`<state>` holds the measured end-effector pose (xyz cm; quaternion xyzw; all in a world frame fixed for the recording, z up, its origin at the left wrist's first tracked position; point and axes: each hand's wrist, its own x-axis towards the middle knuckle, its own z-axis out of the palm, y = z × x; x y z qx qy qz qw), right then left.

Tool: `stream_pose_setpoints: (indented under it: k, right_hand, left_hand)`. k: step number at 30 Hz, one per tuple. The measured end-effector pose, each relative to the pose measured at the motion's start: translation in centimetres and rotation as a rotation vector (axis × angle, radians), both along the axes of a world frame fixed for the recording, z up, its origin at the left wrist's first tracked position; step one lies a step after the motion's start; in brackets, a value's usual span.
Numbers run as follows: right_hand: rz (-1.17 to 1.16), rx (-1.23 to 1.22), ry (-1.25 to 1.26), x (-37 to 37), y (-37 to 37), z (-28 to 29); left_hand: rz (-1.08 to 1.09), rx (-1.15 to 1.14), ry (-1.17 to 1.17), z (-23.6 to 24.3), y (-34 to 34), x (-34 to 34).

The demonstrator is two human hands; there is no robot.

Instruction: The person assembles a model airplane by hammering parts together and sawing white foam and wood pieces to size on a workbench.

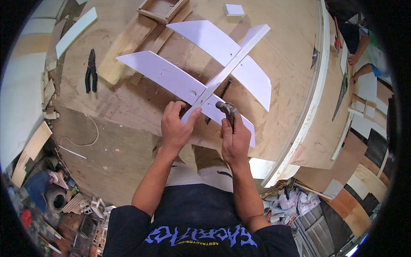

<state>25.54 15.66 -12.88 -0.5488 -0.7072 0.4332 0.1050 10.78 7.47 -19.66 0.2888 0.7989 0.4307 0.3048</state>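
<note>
A white board assembly (233, 64) stands on the wooden worktable (282, 55), with one long strip crossing two pointed-end boards. My left hand (175, 126) is closed around the strip's near end, beside the nearer cross board (167, 73). In my right hand (236, 139) is a hammer (227, 108), gripped close to its dark metal head, which is just right of the joint between strip and nearer board. Small holes or marks show on the boards near the joints. A dark pencil-like stick (227, 87) lies partly hidden beneath the assembly.
Black-handled pliers (91, 73) lie at the left, near a curved white strip (77, 32). Wooden pieces (128, 47) and a small wooden box frame (162, 10) sit at the far left. A long white-edged rail (314, 103) borders the right; beyond it a handsaw (340, 96) and another person's hands (354, 64).
</note>
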Motion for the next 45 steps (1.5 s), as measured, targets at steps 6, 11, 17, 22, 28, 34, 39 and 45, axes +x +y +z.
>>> stream_pose_setpoints:
  k: [6,11,17,22,28,34,39,45]
  right_hand:
    - [0.006,0.047,-0.061,-3.5,1.1,1.6]
    - [0.122,0.226,-0.064,-3.5,0.9,-1.1]
    - [0.091,0.230,-0.128,-3.6,0.6,-1.1]
    - [0.131,0.276,-0.142,-3.8,0.2,-1.6]
    - [0.167,0.309,-0.180,-4.1,0.1,-2.2]
    - [0.145,0.296,-0.154,-3.8,-0.2,-2.9]
    - [0.235,0.372,-0.236,-3.4,-0.7,-3.3]
    - [0.273,0.403,-0.247,-3.4,-0.5,-3.3]
  left_hand:
    - [0.004,-0.055,0.032,0.1,0.7,0.0]
    - [-0.045,-0.150,0.080,-0.4,0.2,0.3]
    - [0.010,-0.083,0.081,-0.9,0.3,0.5]
    - [-0.021,-0.108,0.093,-0.8,0.2,0.6]
    - [-0.049,-0.095,0.106,-1.0,0.0,0.5]
    - [-0.056,-0.102,0.077,-0.9,0.0,0.6]
    - [-0.082,-0.149,0.002,-0.8,0.0,0.5]
    - [-0.043,-0.019,0.078,-1.0,0.3,0.4]
